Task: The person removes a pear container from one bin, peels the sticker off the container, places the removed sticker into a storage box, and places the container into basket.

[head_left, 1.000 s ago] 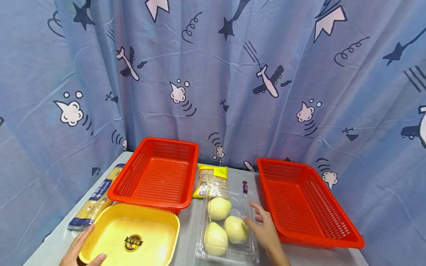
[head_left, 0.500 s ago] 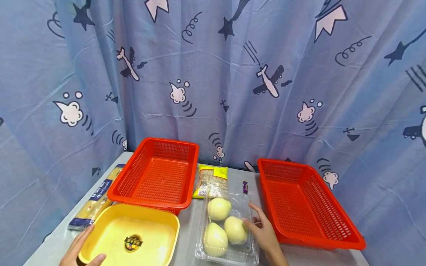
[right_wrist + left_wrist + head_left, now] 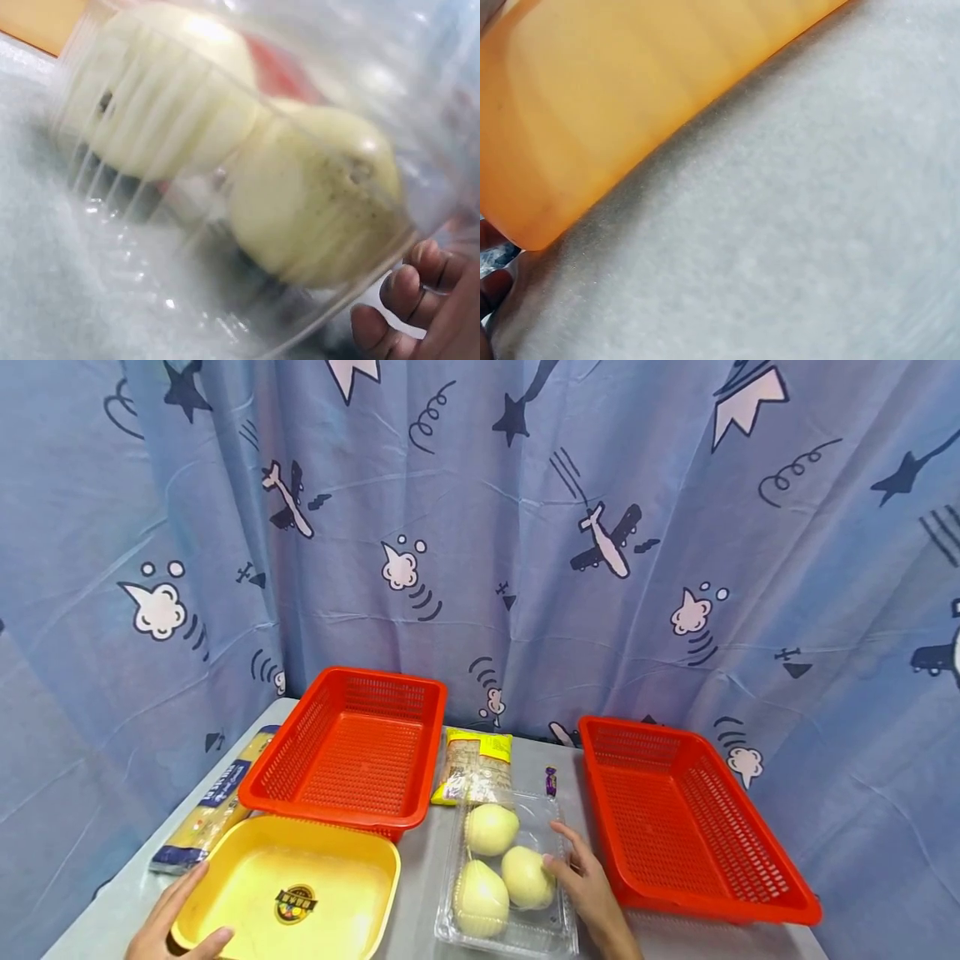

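Note:
A clear plastic box [image 3: 536, 931] with three pale yellow pears [image 3: 481, 897] inside stands on the table in the head view. My right hand [image 3: 588, 887] rests at the box's right side, its thumb over the edge beside one pear and its forefinger further along that edge. In the right wrist view, loosely bent fingertips [image 3: 405, 289] show right by the box wall. My left hand [image 3: 168, 920] lies at the near left corner of the yellow basin [image 3: 330, 906], forefinger along the outer rim and thumb spread to the near rim. Its other fingers are mostly hidden.
A red basket [image 3: 367, 756] stands behind the basin, and another red basket [image 3: 667, 827] stands at the right. A long yellow-and-blue packet [image 3: 225, 785] lies at the left edge. Behind the box are a yellow bag [image 3: 477, 764] and a purple-wrapped sweet [image 3: 551, 781]. A curtain [image 3: 480, 543] hangs behind.
My right forefinger has bent slightly inward along the box edge. The left hand stays at the basin's corner. The head view has shifted a little.

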A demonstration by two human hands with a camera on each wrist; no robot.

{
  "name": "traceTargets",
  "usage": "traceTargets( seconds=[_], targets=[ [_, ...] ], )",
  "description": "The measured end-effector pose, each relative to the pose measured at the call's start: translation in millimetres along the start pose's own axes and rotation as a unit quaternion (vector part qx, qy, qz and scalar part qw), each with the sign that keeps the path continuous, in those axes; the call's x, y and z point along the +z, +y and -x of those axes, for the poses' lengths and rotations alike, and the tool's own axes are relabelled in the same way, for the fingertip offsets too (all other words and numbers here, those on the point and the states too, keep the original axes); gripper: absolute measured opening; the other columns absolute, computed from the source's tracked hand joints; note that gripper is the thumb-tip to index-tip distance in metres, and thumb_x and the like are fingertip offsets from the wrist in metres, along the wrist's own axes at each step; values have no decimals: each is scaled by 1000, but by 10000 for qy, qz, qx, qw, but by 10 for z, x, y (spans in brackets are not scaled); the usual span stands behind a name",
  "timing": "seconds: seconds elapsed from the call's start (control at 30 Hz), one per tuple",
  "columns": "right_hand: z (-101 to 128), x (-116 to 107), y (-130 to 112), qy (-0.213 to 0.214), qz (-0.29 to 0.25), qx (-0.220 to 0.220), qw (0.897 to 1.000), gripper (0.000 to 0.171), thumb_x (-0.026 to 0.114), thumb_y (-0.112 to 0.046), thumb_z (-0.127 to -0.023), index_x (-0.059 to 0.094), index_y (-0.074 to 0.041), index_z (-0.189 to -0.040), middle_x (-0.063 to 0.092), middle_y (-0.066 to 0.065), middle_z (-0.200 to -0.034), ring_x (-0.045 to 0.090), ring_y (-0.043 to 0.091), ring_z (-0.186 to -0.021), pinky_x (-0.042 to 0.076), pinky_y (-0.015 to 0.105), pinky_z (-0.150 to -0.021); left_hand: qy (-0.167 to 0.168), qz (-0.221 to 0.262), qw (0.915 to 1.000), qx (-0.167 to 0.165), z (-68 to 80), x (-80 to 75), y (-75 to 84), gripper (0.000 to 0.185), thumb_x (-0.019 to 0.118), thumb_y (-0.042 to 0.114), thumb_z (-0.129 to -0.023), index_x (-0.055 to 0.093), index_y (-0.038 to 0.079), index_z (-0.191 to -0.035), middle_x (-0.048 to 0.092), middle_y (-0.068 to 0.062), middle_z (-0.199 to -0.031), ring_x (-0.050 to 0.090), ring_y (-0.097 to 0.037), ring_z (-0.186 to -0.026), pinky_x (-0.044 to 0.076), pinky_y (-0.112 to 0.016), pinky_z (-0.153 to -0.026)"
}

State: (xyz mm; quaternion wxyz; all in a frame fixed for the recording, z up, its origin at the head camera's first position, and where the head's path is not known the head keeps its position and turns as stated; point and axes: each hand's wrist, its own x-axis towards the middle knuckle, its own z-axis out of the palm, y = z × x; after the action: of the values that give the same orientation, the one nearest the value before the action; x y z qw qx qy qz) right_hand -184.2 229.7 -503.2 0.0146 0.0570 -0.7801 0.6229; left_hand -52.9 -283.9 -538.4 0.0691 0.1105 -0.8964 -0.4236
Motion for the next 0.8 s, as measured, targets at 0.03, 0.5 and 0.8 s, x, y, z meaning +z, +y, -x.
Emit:
traceTargets(
  seconds=[0.03,0.5,0.8],
  targets=[
    [3,-3,12,5,13,-32,10000,54,66,-9,-88,48,-10,-139,45,5,-72,47,19,-71,40,29,-66,-77,27,10000,-41,-11,-6,-1,101,75,44,-82,16,6,-155,23,-32,-146,29,-51,-125,32,-69,-93],
    [15,44,-17,193,-62,-284,9994,42,67,-6,-87,60,-10,-128,41,1,-70,43,14,-66,38,26,-62,-364,204,9983,-411,-31,-118,-28,105,72,46,-84,7,2,-154,14,-36,-148,24,-56,-126,34,-65,-95],
    [10,23,45,247,-28,-253,9994,42,66,-6,-87,60,-10,-128,38,1,-70,40,13,-64,36,26,-59,705,16,9975,73,51,-233,330,89,72,38,-87,23,5,-153,30,-27,-143,42,-11,-109,39,-9,-63]
  ],
)
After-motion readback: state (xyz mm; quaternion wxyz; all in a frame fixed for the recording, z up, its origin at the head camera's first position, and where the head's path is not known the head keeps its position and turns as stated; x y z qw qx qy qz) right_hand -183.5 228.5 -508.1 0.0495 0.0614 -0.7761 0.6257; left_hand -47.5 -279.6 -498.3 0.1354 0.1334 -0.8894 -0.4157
